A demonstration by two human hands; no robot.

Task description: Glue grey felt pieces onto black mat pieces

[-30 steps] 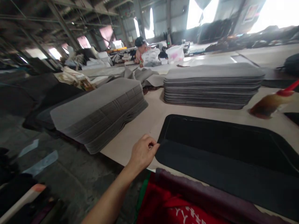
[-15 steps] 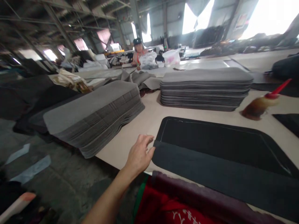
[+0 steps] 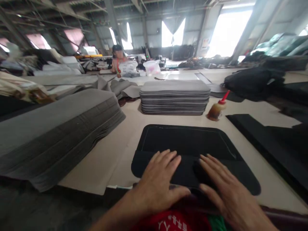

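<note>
A dark panel (image 3: 178, 138) with rounded corners lies on the pale table (image 3: 120, 150), with thin light lines along its far and side edges. Across its near part lies a dark strip (image 3: 141, 160). My left hand (image 3: 160, 183) rests on the strip with its fingers spread and its thumb pointing right. To the right, my right hand (image 3: 223, 186) is over the strip and the near part of the panel, fingers stretched out. Neither hand grips anything.
A neat stack of grey panels (image 3: 174, 99) stands behind, beside a bottle (image 3: 216, 110) with a red nozzle. A larger grey stack (image 3: 60, 128) is at left. Black material (image 3: 269, 138) lies at right. A person (image 3: 117, 59) is in the background.
The view has swung to the right. My left hand has moved from the left end of the strip onto it, and my right hand has come into view over the strip.
</note>
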